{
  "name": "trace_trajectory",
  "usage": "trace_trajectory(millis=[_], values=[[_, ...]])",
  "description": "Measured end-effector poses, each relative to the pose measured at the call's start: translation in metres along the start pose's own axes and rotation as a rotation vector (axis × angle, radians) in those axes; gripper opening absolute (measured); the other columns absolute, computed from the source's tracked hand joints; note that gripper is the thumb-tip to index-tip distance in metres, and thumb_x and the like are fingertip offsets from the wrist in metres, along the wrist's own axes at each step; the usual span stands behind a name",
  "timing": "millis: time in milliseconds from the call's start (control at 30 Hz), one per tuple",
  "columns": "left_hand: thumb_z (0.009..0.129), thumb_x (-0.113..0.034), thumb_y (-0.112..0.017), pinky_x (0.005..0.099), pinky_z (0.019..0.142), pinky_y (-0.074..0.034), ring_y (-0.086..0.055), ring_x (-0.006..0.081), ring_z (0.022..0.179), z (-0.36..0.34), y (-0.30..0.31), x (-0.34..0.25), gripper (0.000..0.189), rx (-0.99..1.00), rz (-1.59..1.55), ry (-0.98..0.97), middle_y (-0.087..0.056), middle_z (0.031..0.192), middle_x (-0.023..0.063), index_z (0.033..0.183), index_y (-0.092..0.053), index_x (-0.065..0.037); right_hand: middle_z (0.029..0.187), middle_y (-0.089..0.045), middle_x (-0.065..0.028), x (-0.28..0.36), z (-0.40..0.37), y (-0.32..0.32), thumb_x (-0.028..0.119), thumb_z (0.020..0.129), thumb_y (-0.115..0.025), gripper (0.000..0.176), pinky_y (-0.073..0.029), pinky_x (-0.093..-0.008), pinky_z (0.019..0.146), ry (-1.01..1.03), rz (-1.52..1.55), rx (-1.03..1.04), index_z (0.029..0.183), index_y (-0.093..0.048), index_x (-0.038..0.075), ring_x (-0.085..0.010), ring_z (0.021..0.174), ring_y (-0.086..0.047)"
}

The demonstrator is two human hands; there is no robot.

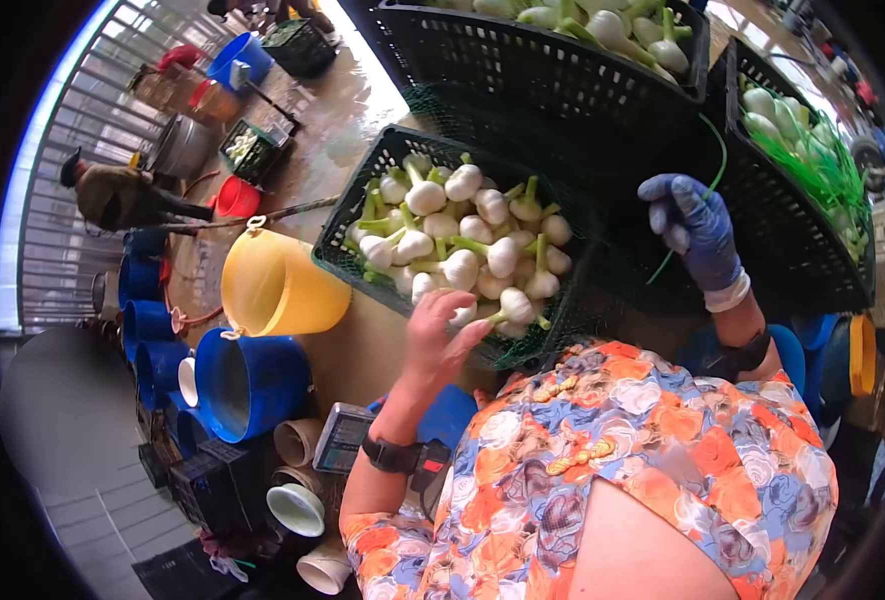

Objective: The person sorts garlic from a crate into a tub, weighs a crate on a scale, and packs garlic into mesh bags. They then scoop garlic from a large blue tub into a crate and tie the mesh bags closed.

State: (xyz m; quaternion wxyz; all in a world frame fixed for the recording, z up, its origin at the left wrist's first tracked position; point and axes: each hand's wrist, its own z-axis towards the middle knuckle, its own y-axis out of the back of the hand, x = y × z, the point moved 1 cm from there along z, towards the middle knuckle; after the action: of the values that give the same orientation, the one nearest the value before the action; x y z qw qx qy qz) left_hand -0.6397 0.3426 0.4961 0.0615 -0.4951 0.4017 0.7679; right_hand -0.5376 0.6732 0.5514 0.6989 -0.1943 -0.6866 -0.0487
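Observation:
A black plastic crate (362, 285) lined with dark green netting holds many white garlic bulbs (459, 268) with short cut green stems. My bare left hand (437, 340) is at the crate's near side, thumb and fingers apart, its fingertips at a garlic bulb (462, 315). My right hand (697, 225), in a blue glove, is raised to the right of the crate with its fingers curled. A thin green strip (719, 150) runs through it, sticking out above and trailing below the fingers.
Larger crates of bulbs stand beyond (552, 60) and at right (792, 180), the latter with bright green strips (822, 160). On the left are a yellow bucket (282, 285), a blue bucket (252, 385) and a scale (342, 437). A person (112, 195) bends near a fence.

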Motion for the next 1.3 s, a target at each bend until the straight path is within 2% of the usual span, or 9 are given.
trace_trajectory(millis=[167,233,400,500,667,800,933,1100,1300], values=[[0.07,-0.038,-0.076,0.0413,0.099,-0.037,-0.049,0.0318,0.114,-0.011,0.001,0.012,0.062,0.23,-0.081,-0.077,-0.056,0.119,0.0153,0.116,-0.055,-0.002,0.081,-0.064,-0.0041,-0.02,-0.015,0.043,0.031,0.088,-0.063,0.036,-0.046,-0.0199,0.066,0.04,-0.532,-0.276,0.107,-0.062,0.0,-0.0066,0.072,-0.057],[0.067,-0.032,-0.076,0.0434,0.101,-0.035,-0.046,0.035,0.119,-0.009,-0.01,0.011,0.064,0.379,-0.089,-0.167,-0.054,0.122,0.0156,0.119,-0.052,-0.002,0.102,-0.063,-0.0124,-0.041,-0.02,0.045,0.038,0.072,-0.078,0.067,-0.047,-0.0303,0.084,-0.189,-0.594,-0.175,0.119,-0.055,-0.003,-0.017,0.094,-0.058],[0.055,-0.015,-0.071,0.0476,0.095,-0.038,-0.045,0.039,0.114,-0.005,-0.037,0.0,0.072,0.478,0.214,-0.206,-0.054,0.114,0.0179,0.122,-0.046,-0.004,0.091,-0.063,-0.0091,-0.105,-0.009,0.011,0.02,0.077,-0.07,0.044,-0.048,-0.026,0.073,-0.26,-0.433,0.093,0.113,-0.057,-0.001,-0.012,0.083,-0.059],[0.064,-0.015,-0.065,0.0385,0.063,-0.047,-0.055,0.0266,0.076,-0.008,-0.072,0.017,0.019,0.367,0.51,-0.267,-0.054,0.074,0.0075,0.078,-0.056,-0.007,0.071,-0.06,-0.0019,-0.139,0.008,0.016,0.008,0.08,-0.062,0.017,-0.044,-0.0198,0.055,-0.289,-0.223,0.132,0.096,-0.063,0.003,-0.0065,0.061,-0.055],[0.067,-0.009,-0.059,0.0344,0.057,-0.047,-0.055,0.0245,0.07,0.036,-0.061,-0.004,0.009,-0.071,0.473,-0.291,-0.051,0.069,0.0054,0.074,-0.055,-0.009,0.066,-0.058,-0.0002,-0.103,0.034,-0.021,0.005,0.079,-0.061,0.01,-0.041,-0.0197,0.05,-0.276,0.166,0.198,0.089,-0.063,0.004,-0.007,0.056,-0.053],[0.067,-0.007,-0.06,0.0348,0.055,-0.047,-0.055,0.0239,0.068,0.045,-0.078,0.002,0.01,-0.106,0.483,-0.293,-0.052,0.068,0.005,0.075,-0.055,-0.009,0.066,-0.057,0.0006,-0.115,0.042,-0.042,0.001,0.078,-0.059,0.006,-0.04,-0.0198,0.05,-0.331,0.243,0.36,0.082,-0.063,0.004,-0.0067,0.056,-0.051],[0.071,-0.01,-0.067,0.037,0.06,-0.05,-0.058,0.0273,0.071,0.052,-0.077,-0.007,0.063,-0.158,0.452,-0.195,-0.061,0.078,0.0099,0.13,-0.044,-0.007,0.065,-0.056,0.0022,-0.135,0.042,-0.048,0.001,0.079,-0.057,0.007,-0.039,-0.0229,0.049,-0.132,-0.165,0.527,0.079,-0.063,0.003,-0.0048,0.057,-0.047],[0.069,-0.004,-0.058,0.0402,0.05,-0.045,-0.057,0.0295,0.062,0.067,-0.09,0.023,0.056,0.062,0.444,-0.316,-0.056,0.066,0.0101,0.123,-0.047,-0.012,0.063,-0.054,0.0016,-0.133,0.027,-0.052,0.001,0.076,-0.058,0.004,-0.037,-0.0258,0.05,-0.074,-0.46,0.491,0.074,-0.062,0.002,-0.0044,0.061,-0.046],[0.066,-0.016,-0.065,0.0451,0.054,-0.048,-0.062,0.0338,0.064,0.069,-0.097,0.05,0.013,0.071,0.417,-0.286,-0.059,0.06,0.0135,0.07,-0.06,-0.006,0.068,-0.057,0.0037,-0.13,0.008,-0.06,-0.003,0.075,-0.058,0.01,-0.042,-0.0208,0.055,-0.065,-0.383,0.251,0.081,-0.064,0.001,-0.0044,0.063,-0.051]])
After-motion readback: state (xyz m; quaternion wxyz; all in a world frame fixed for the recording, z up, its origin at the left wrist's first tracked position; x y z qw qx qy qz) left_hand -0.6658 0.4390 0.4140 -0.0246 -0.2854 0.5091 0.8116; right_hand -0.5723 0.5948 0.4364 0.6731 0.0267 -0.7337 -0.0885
